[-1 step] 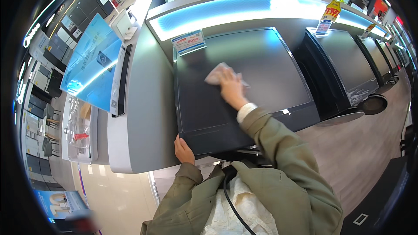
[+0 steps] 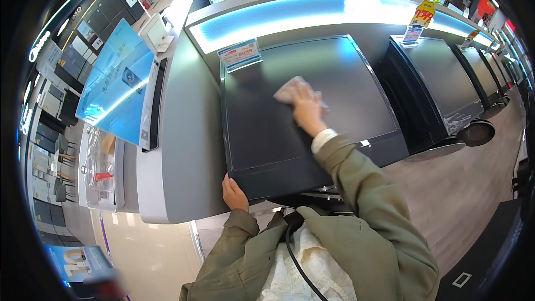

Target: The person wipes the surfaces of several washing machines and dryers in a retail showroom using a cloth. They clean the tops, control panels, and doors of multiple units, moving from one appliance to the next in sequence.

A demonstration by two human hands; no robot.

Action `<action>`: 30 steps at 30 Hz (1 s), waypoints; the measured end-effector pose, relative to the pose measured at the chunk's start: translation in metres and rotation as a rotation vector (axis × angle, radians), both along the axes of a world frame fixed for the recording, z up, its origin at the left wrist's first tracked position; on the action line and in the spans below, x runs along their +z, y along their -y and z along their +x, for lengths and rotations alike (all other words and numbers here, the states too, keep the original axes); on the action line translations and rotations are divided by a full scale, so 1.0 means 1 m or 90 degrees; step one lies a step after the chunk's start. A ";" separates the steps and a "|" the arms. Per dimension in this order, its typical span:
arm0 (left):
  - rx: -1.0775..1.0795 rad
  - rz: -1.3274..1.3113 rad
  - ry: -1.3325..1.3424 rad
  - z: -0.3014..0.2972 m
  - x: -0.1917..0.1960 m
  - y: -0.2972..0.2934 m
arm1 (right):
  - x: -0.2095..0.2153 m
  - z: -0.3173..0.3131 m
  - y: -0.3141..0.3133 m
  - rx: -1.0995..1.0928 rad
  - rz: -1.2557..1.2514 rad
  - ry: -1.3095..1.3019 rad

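A black washing machine [image 2: 262, 139] with a wide flat top stands right in front of me. Over the middle of that top, my right hand [image 2: 308, 108] presses a pale pinkish cloth [image 2: 287, 90] flat, with part of it sticking out beyond my fingers. My left hand [image 2: 235, 195] grips the machine's front left corner, its fingers against the side edge. At the back left of the top stands a clear-framed price sign [image 2: 239, 54].
A lit grey ledge [image 2: 301, 14] runs behind the machine. To the left, a grey counter [image 2: 184, 150] carries a tilted blue screen [image 2: 120, 83]. More dark machines [image 2: 446, 78] line up rightward, one with a round door [image 2: 477, 132] swung out. A black cord hangs before my chest.
My right hand has slid a little to the right across the top, taking the cloth along. The left hand stays at the corner.
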State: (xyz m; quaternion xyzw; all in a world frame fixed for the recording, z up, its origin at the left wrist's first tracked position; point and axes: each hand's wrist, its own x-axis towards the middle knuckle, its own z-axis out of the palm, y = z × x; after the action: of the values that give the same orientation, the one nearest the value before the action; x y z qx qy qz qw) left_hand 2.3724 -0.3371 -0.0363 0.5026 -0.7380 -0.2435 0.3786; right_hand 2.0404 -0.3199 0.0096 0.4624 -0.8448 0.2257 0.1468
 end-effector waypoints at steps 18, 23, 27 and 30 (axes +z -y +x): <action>0.018 0.010 0.042 -0.010 0.003 0.001 | -0.031 0.024 0.072 -0.008 -0.033 -0.026; 0.006 0.009 0.041 -0.008 0.002 0.000 | -0.038 0.114 0.124 0.196 -0.086 0.012; -0.008 0.011 0.043 -0.010 0.005 0.001 | -0.040 0.075 0.121 0.163 -0.043 -0.072; -0.007 0.017 0.037 -0.006 0.007 0.000 | -0.030 0.002 0.094 0.061 -0.015 -0.103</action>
State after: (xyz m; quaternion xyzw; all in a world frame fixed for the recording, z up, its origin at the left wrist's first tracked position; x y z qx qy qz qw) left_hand 2.3665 -0.3374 -0.0294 0.5105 -0.7480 -0.2410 0.3491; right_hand 2.0422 -0.4136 -0.0202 0.5173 -0.8045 0.2041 0.2088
